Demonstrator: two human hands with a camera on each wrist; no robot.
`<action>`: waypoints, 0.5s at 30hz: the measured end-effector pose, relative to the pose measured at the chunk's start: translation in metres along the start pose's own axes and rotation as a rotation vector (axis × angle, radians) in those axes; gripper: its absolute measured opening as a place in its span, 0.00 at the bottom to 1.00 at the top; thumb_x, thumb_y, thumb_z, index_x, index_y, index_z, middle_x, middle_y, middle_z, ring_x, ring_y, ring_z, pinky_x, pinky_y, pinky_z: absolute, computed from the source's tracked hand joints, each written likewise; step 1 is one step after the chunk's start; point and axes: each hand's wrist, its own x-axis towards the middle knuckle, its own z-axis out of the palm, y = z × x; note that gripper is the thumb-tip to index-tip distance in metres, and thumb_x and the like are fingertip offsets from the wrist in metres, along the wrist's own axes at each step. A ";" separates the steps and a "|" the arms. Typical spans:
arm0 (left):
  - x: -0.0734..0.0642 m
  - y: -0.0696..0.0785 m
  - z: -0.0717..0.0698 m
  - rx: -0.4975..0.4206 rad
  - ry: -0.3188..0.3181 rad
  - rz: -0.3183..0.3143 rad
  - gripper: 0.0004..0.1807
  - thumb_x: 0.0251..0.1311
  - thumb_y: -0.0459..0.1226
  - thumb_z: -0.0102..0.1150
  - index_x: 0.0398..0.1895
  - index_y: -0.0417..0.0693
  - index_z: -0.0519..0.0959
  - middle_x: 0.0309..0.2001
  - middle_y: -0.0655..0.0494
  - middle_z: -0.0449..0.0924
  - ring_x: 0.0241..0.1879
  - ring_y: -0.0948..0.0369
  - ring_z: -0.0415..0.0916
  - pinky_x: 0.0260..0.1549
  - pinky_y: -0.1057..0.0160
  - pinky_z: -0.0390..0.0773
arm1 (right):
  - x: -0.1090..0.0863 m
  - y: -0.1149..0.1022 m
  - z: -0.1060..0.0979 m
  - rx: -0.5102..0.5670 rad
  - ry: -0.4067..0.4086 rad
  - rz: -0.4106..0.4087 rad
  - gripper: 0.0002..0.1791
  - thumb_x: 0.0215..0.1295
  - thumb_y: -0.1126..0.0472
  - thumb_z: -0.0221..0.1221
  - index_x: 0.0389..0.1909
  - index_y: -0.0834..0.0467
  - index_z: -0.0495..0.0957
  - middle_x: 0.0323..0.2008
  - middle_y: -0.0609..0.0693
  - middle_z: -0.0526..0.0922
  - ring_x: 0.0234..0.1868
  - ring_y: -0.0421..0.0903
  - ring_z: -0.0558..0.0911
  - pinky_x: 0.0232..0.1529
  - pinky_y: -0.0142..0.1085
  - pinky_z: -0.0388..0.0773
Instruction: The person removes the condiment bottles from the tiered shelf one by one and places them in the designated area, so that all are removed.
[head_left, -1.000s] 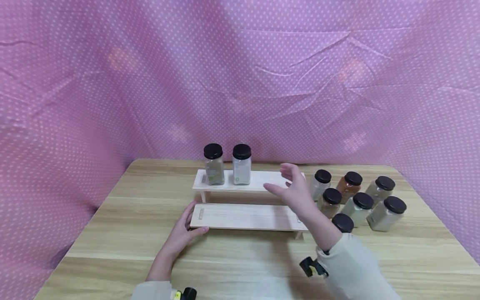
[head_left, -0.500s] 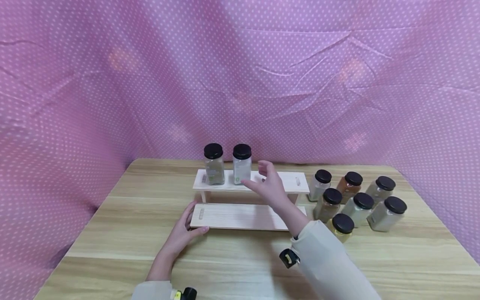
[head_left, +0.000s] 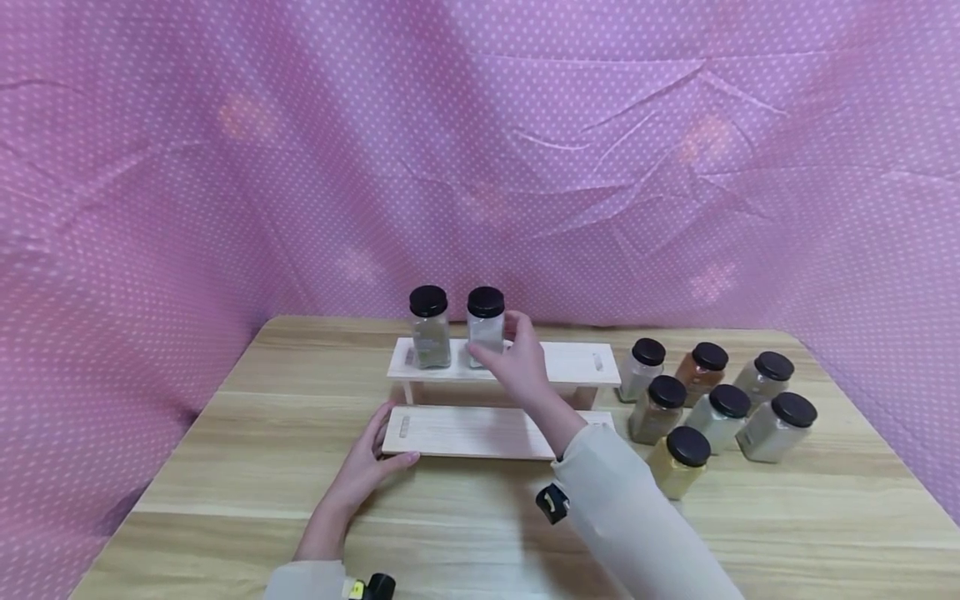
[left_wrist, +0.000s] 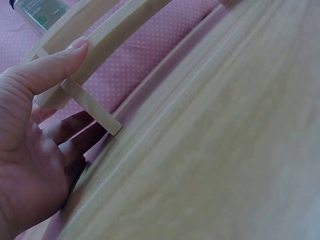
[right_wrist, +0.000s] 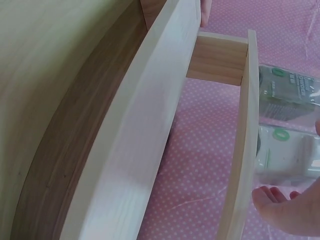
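My left hand (head_left: 362,473) grips the left end of the lower step of a two-step wooden rack (head_left: 465,432). Its thumb (left_wrist: 62,62) lies on the front edge while the other fingers reach in beside the leg (left_wrist: 95,110). On the upper step (head_left: 573,364), my right hand (head_left: 521,367) holds a clear spice jar of white powder (head_left: 483,329) with a black lid. The thumb crosses the jar's front and the fingers are at its right side. A jar of grey-brown powder (head_left: 431,340) stands upright just left of it.
Several black-lidded spice jars stand grouped right of the rack, among them a yellow one (head_left: 677,467), an orange-red one (head_left: 701,375) and a pale one (head_left: 775,429). Pink dotted cloth (head_left: 480,167) hangs behind the wooden table (head_left: 225,467).
My right hand has moved left along the upper step, from its right end to the white-powder jar, and closed round it. My left hand stays on the lower step.
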 end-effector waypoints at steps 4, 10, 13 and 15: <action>0.001 0.000 0.001 -0.008 -0.002 -0.003 0.51 0.38 0.38 0.68 0.65 0.52 0.46 0.62 0.45 0.53 0.59 0.52 0.52 0.56 0.50 0.46 | 0.001 -0.001 0.003 -0.008 0.045 0.010 0.34 0.43 0.59 0.66 0.50 0.65 0.62 0.44 0.56 0.71 0.45 0.49 0.69 0.46 0.39 0.66; 0.002 0.000 0.001 -0.015 -0.003 -0.013 0.51 0.39 0.38 0.68 0.66 0.53 0.46 0.62 0.46 0.52 0.60 0.52 0.51 0.57 0.51 0.45 | 0.004 -0.002 0.007 0.001 0.081 -0.017 0.31 0.42 0.60 0.67 0.47 0.65 0.64 0.42 0.55 0.71 0.43 0.48 0.69 0.44 0.38 0.66; 0.002 0.000 0.001 -0.014 -0.001 -0.019 0.51 0.39 0.38 0.68 0.66 0.53 0.45 0.63 0.46 0.52 0.60 0.53 0.51 0.57 0.51 0.45 | 0.005 -0.002 0.009 -0.012 0.095 -0.028 0.31 0.41 0.61 0.67 0.46 0.65 0.64 0.40 0.55 0.71 0.41 0.48 0.70 0.41 0.38 0.68; 0.002 0.000 0.000 -0.013 -0.001 -0.019 0.51 0.39 0.38 0.68 0.66 0.53 0.45 0.62 0.46 0.52 0.60 0.53 0.51 0.57 0.51 0.45 | 0.006 -0.002 0.010 -0.020 0.105 -0.028 0.31 0.41 0.61 0.67 0.46 0.65 0.64 0.38 0.55 0.71 0.40 0.48 0.70 0.39 0.38 0.68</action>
